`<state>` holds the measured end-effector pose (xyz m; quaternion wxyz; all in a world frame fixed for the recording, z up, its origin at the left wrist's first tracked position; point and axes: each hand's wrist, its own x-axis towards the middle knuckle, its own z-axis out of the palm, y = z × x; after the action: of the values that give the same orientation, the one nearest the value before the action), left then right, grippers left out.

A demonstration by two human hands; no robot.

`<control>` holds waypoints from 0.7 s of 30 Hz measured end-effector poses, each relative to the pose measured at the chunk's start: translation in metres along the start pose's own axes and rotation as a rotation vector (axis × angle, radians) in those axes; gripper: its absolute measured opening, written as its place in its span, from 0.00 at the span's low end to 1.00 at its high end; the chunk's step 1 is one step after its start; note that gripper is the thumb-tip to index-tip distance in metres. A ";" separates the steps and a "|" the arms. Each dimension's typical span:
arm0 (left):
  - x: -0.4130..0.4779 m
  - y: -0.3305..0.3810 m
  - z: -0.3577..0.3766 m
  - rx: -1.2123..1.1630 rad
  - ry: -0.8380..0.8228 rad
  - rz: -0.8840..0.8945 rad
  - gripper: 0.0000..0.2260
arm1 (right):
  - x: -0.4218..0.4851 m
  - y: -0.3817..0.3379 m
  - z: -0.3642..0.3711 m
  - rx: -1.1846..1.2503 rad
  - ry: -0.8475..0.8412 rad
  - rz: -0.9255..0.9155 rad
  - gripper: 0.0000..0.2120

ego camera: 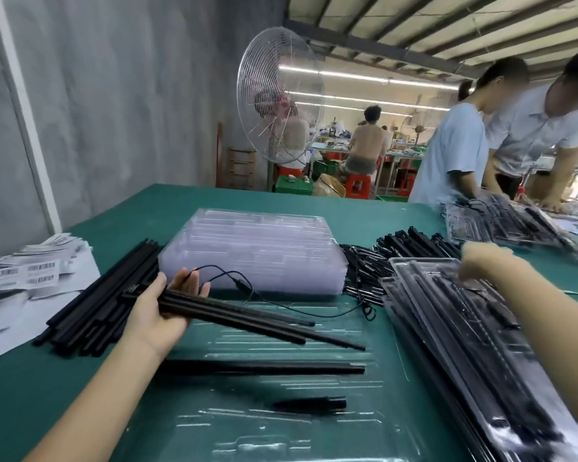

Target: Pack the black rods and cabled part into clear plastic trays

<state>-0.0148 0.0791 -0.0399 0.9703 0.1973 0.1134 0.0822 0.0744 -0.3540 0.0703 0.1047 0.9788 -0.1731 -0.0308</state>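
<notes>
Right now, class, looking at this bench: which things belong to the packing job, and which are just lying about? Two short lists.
Job: long black rods gripped by the left hand; thin black cabled part; clear plastic tray in front; stack of empty clear trays; pile of loose black rods; filled trays by the right hand.
Lying about: white barcode label sheets; large wire-caged fan.

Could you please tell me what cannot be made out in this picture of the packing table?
- Head view: the right hand is motion-blurred; its grip is unclear.
- Head view: print on the white barcode labels is too small to read.
- Head view: the stack of filled clear plastic trays is cut off by the bottom edge.
- Head view: left hand overlaps the thin black rods; their count is unclear.
</notes>
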 end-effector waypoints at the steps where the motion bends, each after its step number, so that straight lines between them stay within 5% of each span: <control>1: -0.001 0.000 0.004 0.004 0.006 0.009 0.16 | -0.009 -0.016 -0.009 0.002 0.045 -0.040 0.12; 3: -0.005 0.000 0.009 0.014 0.009 0.027 0.16 | -0.037 -0.054 -0.029 0.109 0.021 -0.249 0.14; 6: -0.009 -0.002 0.010 0.011 0.020 0.061 0.17 | -0.101 -0.114 -0.046 0.403 -0.424 -0.628 0.23; 8: -0.014 -0.005 0.008 -0.008 0.027 0.076 0.18 | -0.139 -0.144 -0.040 0.363 -0.553 -0.796 0.29; 11: -0.021 -0.007 0.000 -0.010 0.024 0.083 0.18 | -0.161 -0.170 -0.010 0.332 -0.392 -0.915 0.24; 15: -0.032 0.009 -0.026 0.171 -0.100 0.013 0.20 | -0.164 -0.164 0.028 0.744 -0.434 -0.902 0.06; 18: -0.043 0.029 -0.045 0.538 -0.120 -0.064 0.16 | -0.164 -0.156 0.049 0.858 -0.382 -0.912 0.13; 21: -0.051 0.050 -0.062 0.713 -0.067 -0.086 0.12 | -0.163 -0.150 0.066 0.899 -0.332 -0.868 0.06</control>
<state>-0.0853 0.1365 -0.0656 0.8461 0.5212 0.1113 -0.0101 -0.0351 -0.1729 -0.0226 -0.3656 0.8904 0.2287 -0.1457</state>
